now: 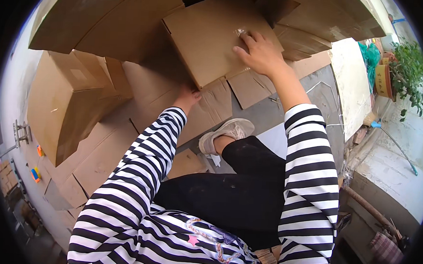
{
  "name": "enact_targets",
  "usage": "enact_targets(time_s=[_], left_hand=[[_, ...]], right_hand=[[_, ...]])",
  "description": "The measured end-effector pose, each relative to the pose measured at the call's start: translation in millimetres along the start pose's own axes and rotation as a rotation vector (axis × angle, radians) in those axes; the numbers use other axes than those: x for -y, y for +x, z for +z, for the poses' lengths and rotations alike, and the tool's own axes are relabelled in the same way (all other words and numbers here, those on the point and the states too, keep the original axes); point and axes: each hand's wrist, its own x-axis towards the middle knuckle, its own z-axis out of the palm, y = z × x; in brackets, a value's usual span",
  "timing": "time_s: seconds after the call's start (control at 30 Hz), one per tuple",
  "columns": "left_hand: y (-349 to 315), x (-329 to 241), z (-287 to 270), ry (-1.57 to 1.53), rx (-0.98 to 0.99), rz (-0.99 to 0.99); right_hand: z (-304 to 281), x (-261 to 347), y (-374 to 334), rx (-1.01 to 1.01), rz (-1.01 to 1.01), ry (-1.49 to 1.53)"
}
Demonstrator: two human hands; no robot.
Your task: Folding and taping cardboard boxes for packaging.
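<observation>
Under the right hand's spread fingers lies a flattened cardboard box.

Black-white striped sleeves, black trousers, beige sneaker.

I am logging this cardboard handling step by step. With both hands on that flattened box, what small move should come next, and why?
Probably peel the strip of clear tape with the right hand. Its fingertips already rest beside that shiny strip near the far edge of the flattened box, while the left hand grips the near corner and can steady it. The box lies on other loose cardboard sheets.
</observation>
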Motion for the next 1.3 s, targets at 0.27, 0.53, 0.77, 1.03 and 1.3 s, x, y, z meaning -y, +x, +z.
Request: enact_targets(time_s=[0.27, 0.53, 0.77, 1.03, 1.3], left_hand=[[-12.9, -17.5, 34.4, -0.021, -0.312, -0.081], [-75.7, 18.8, 27.7, -0.212, -0.035, 0.059], [-172.8, 27.9, 37.7, -0.207, 0.293, -0.202], [-262.3, 5.0, 40.2, -0.284, 0.642, -0.258], [-352.6, -50.1, 52.6, -0.237, 0.792, 0.016]], right_hand=[[-18.1, -7.1, -2.5, -0.007, -0.019, 0.005], [-16.1, -25.1, -38.1, -0.168, -0.143, 0.102], [-42.3, -37.3, -135.5, -0.102, -0.110, 0.285], [-152.9, 41.5, -235.9, -0.233, -0.235, 0.103], [-209.1, 129.8, -283.4, -0.668, -0.356, 0.051]])
